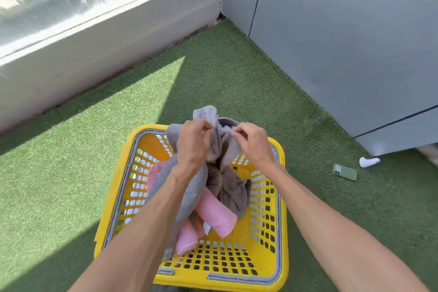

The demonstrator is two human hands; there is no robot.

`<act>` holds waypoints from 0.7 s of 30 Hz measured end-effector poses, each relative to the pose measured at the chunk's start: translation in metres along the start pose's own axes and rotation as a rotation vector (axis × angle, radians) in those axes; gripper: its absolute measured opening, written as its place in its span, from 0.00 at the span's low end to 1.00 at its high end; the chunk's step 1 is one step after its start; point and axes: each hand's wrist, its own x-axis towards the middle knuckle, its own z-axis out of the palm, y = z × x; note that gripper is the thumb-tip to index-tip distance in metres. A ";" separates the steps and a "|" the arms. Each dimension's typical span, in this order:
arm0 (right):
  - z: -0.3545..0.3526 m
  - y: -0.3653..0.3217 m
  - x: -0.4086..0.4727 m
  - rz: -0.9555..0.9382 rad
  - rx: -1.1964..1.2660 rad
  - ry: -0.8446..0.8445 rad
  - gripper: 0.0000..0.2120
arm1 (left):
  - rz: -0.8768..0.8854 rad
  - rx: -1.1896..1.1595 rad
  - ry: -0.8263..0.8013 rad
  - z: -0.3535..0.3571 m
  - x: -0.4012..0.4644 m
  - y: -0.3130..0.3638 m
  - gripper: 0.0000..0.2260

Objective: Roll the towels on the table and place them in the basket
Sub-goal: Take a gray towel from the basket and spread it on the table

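Low in the middle of the frame, a yellow basket with perforated walls stands on green artificial grass. Above its far rim both hands hold one grey towel: the left hand has its grip clamped on the bunched cloth, and the right hand pinches an edge just beside it. The towel hangs down into the basket, over pink towels and a darker brown-grey towel lying inside. At the right of the frame, a green phone and a white sock lie on the grass near a grey wall.
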 end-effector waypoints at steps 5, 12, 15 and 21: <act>-0.066 -0.055 -0.010 0.014 0.088 0.184 0.02 | 0.178 -0.110 0.007 -0.040 0.007 0.068 0.02; -0.187 -0.140 -0.020 0.030 0.087 0.573 0.04 | 0.449 -0.302 0.013 -0.112 0.036 0.207 0.02; -0.253 -0.176 -0.031 -0.010 0.019 0.712 0.04 | 0.569 -0.372 0.020 -0.141 0.040 0.271 0.02; -0.384 -0.225 -0.077 -0.034 -0.136 0.950 0.04 | 0.840 -0.553 -0.019 -0.180 0.024 0.409 0.03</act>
